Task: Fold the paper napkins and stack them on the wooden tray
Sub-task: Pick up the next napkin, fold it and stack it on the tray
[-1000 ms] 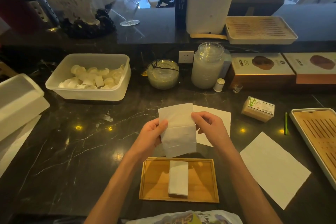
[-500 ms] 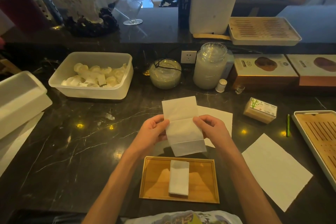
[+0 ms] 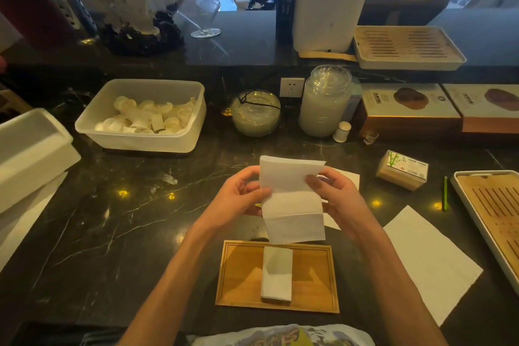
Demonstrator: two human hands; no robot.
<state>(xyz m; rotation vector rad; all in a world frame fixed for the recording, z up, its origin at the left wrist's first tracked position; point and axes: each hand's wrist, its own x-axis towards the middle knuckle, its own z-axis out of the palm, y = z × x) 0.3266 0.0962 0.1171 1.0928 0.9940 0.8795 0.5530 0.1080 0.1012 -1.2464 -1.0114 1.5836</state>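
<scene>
I hold a white paper napkin (image 3: 292, 199) upright above the dark counter, folded into a long strip with cross creases. My left hand (image 3: 238, 199) pinches its left edge and my right hand (image 3: 334, 196) pinches its right edge. Its lower end hangs just over the far rim of the wooden tray (image 3: 244, 275), which lies in front of me. A folded napkin (image 3: 276, 275) rests lengthwise in the tray's middle. One flat napkin (image 3: 429, 258) lies to the right, and another flat napkin (image 3: 348, 177) lies partly hidden behind my right hand.
A plastic tub of small white items (image 3: 143, 115) stands at the back left, a white container (image 3: 28, 149) at the far left. Behind are a glass bowl (image 3: 255, 112), a glass jar (image 3: 325, 101) and boxes (image 3: 407, 109). A toothpick box (image 3: 401, 170) and slatted tray (image 3: 494, 213) sit right.
The napkin has been raised and turned a little more square to me, and my fingers have shifted along its side edges. The tray and the folded napkin in it have not moved.
</scene>
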